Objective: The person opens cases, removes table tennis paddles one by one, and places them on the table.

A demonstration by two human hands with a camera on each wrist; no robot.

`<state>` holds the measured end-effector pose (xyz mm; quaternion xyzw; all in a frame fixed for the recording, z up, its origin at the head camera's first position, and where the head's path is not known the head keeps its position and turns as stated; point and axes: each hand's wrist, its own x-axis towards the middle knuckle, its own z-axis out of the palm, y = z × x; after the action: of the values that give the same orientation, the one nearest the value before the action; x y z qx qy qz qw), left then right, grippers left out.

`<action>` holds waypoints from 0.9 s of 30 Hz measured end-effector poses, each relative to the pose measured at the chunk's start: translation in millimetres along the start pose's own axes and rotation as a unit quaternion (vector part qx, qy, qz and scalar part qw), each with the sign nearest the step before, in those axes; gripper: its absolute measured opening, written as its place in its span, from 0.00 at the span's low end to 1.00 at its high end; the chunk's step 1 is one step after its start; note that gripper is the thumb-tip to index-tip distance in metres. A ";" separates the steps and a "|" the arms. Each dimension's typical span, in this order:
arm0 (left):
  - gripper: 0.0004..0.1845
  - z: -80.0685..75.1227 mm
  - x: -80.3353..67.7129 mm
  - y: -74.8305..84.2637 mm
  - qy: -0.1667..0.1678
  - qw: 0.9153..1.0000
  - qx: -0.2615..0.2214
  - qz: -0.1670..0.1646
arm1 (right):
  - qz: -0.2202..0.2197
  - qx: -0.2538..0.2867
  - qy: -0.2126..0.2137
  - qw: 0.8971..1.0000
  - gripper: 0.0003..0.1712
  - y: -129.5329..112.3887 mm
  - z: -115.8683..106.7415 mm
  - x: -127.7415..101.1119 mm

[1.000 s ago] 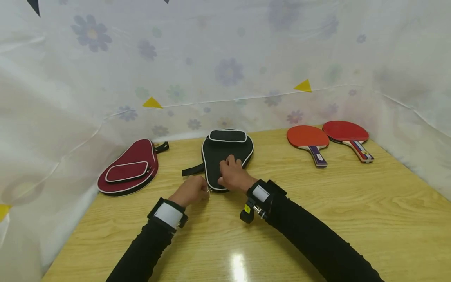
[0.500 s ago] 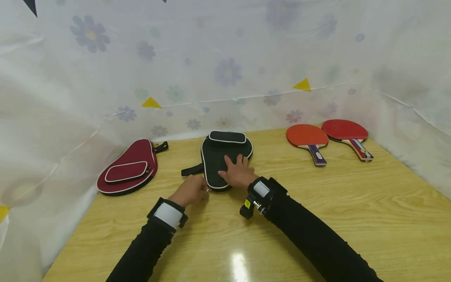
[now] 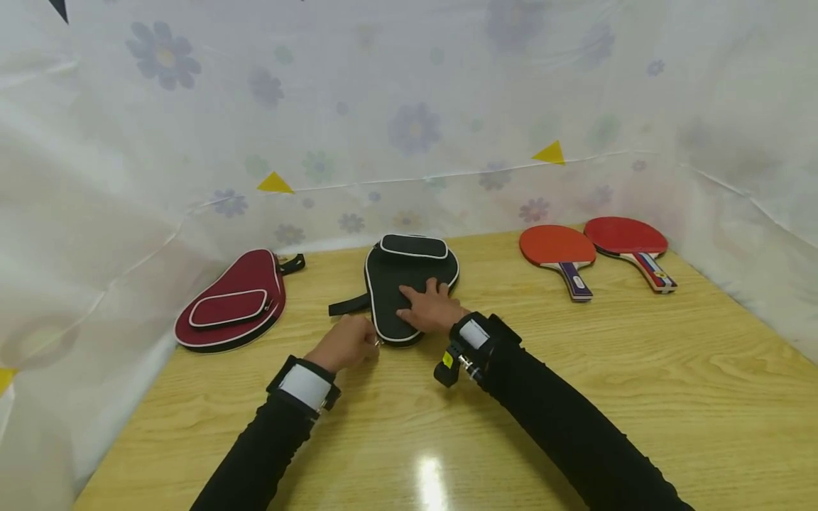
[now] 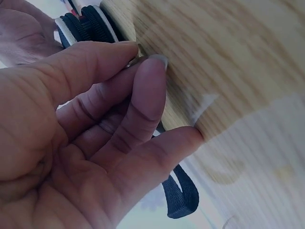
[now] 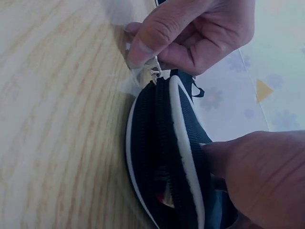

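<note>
A black table tennis bat case (image 3: 388, 292) with white piping lies on the table, its small pocket (image 3: 414, 246) at the far end. My left hand (image 3: 345, 344) pinches the metal zipper pull (image 5: 155, 70) at the case's near left corner, between thumb and fingertip. With fingers spread, my right hand (image 3: 433, 309) rests on top of the case's lower part. In the right wrist view, the zipper edges (image 5: 164, 109) gape apart beside the pull, and something with red and white bits (image 5: 167, 194) shows inside. A black strap (image 3: 348, 306) sticks out from the case's left side.
To the left lies a dark red bat case (image 3: 239, 284) with a black strap. At the back right are an orange-red bat (image 3: 557, 245) and a red bat (image 3: 626, 235), handles toward me. A flowered sheet (image 3: 409, 163) hangs behind the wooden table (image 3: 575, 383).
My right hand's fingers have gone from curled to spread across the case. The left hand keeps its pinch at the zipper pull, hardly moved. The cases and bats lie as before.
</note>
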<state>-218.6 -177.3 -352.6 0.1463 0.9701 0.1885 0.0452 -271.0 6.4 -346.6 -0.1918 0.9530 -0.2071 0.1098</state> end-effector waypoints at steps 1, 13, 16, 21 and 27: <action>0.17 -0.2 -0.1 0.2 -0.001 1.000 0.000 -0.001 | 0.000 -0.001 -0.002 1.000 0.34 -0.7 -0.8 -0.1; 0.16 -2.1 -0.5 3.1 -0.002 1.000 -0.004 -0.010 | -0.050 -0.056 -0.021 0.997 0.32 -4.2 -8.6 -0.6; 0.16 -2.3 0.2 3.8 0.001 1.000 -0.001 -0.005 | -0.066 -0.064 -0.027 0.995 0.31 -1.4 -10.4 -0.2; 0.17 -2.4 2.2 5.9 0.005 1.000 0.013 -0.002 | -0.088 -0.078 -0.032 0.993 0.31 3.1 -13.3 1.6; 0.15 -2.9 5.5 8.2 0.012 1.000 0.027 -0.009 | -0.095 -0.093 -0.041 0.990 0.31 5.7 -15.6 2.6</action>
<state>-222.1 -169.4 -347.1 0.1369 0.9765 0.1635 0.0316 -279.7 15.7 -335.5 -0.2992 0.9403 -0.1187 0.1104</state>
